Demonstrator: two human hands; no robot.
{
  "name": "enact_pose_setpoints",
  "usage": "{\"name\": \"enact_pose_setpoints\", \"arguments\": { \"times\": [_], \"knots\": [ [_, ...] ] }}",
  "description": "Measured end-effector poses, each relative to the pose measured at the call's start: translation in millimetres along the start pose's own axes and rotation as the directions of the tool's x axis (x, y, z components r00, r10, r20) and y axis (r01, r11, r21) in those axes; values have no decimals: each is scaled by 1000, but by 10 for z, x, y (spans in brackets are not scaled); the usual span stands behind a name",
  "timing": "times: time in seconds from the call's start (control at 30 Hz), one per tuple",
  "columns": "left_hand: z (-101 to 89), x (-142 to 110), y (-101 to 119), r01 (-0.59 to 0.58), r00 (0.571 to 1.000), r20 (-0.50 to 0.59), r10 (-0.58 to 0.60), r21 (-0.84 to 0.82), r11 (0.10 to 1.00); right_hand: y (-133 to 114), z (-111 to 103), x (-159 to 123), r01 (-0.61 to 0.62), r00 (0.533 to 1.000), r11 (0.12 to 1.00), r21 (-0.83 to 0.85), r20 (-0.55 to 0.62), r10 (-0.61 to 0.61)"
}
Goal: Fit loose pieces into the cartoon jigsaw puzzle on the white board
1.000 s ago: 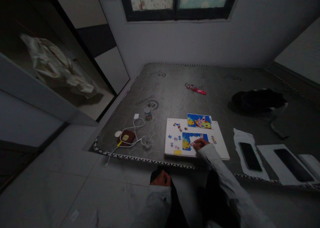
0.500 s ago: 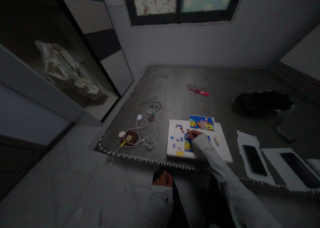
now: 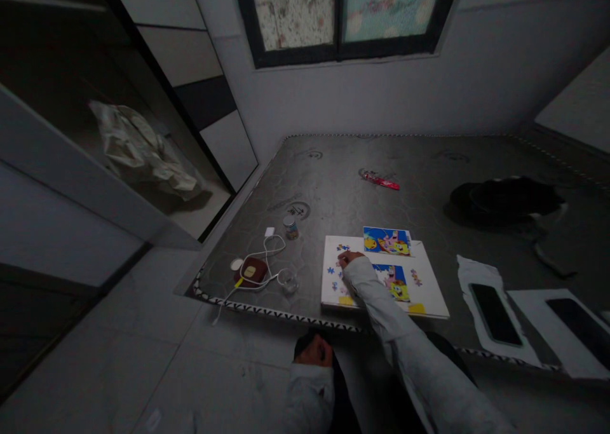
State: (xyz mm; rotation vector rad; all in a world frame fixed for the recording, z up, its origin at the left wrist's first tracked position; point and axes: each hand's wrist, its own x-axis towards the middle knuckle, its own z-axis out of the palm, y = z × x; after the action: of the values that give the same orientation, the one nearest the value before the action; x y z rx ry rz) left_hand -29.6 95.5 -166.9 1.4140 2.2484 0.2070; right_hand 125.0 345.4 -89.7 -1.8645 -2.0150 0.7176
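My right hand (image 3: pixel 350 258) is over the left part of a white board (image 3: pixel 431 294), fingers bent together among loose jigsaw puzzle pieces (image 3: pixel 330 271). Whatever is at its fingertips is too small to make out. Beside that wrist lies a partly assembled cartoon puzzle (image 3: pixel 396 283), its left part hidden by my sleeve. A printed picture card (image 3: pixel 387 241) lies at the board's far edge. More puzzle pieces (image 3: pixel 416 277) sit on the right side, and yellow patches (image 3: pixel 416 308) mark the near edge. My left hand (image 3: pixel 314 351) rests on my knee, closed into a fist with nothing visible in it.
Left of the board are a small jar (image 3: pixel 290 227), a clear cup (image 3: pixel 288 283) and a brown box (image 3: pixel 253 271) with a white cable. Two phones (image 3: pixel 495 313) lie on white sheets at right. Farther back are a red item (image 3: pixel 381 180) and a black bag (image 3: pixel 509 197).
My right hand has moved left from the assembled puzzle to the loose pieces, uncovering the puzzle's right part. My left hand stays on the knee. The view has tilted up slightly.
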Motion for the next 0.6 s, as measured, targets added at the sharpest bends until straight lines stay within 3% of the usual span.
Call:
{"name": "enact_pose_setpoints", "arguments": {
  "times": [0.13, 0.23, 0.43, 0.6],
  "knots": [
    [5, -4, -1, -14, 1000, 0, 14, 11, 1000, -29, -43, -59, -24, 1000, 999, -44, 17, 24],
    [-19, -10, 15, -12, 1000, 10, 11, 12, 1000, 82, -125, -169, -17, 999, 997, -73, -48, 14],
    [-51, -15, 51, 32, 999, 19, -32, -22, 999, 675, -188, -653, 44, 956, 990, -135, -283, -81],
    [-36, -20, 45, 13, 1000, 8, -13, -24, 1000, 1209, -126, -1130, 100, 875, 984, -145, -457, -156]
  ]
}}
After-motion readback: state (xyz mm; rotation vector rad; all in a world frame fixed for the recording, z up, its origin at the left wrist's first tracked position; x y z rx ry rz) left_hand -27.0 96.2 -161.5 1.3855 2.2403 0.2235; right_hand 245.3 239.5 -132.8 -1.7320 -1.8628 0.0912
